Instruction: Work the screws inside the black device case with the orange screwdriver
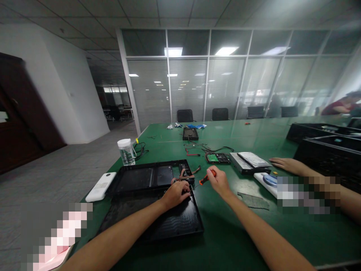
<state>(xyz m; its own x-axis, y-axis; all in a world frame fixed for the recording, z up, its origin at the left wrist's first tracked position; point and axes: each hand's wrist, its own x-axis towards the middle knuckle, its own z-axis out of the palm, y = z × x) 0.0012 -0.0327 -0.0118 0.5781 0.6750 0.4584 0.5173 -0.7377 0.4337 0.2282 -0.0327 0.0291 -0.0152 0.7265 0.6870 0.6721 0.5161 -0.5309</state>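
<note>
My left hand [176, 194] rests closed on the far right corner of a flat black case panel [158, 222], fingers curled against the bundle of coloured wires [183, 175]; what it pinches is hidden. My right hand [217, 181] is wrapped round an orange-handled screwdriver [206, 178] whose tip points left toward the wires. Behind lies an open black chassis tray [146, 176]. A bare hard drive with a green board [217, 158] sits further back.
A clear plastic jug [126, 151] and a white device [100, 186] lie at the left edge. A silver drive unit [249, 162] is right of centre, with another person's hand [284, 164] by it. Black crates [327, 150] stand at the right. Loose cables [197, 148] lie mid-table.
</note>
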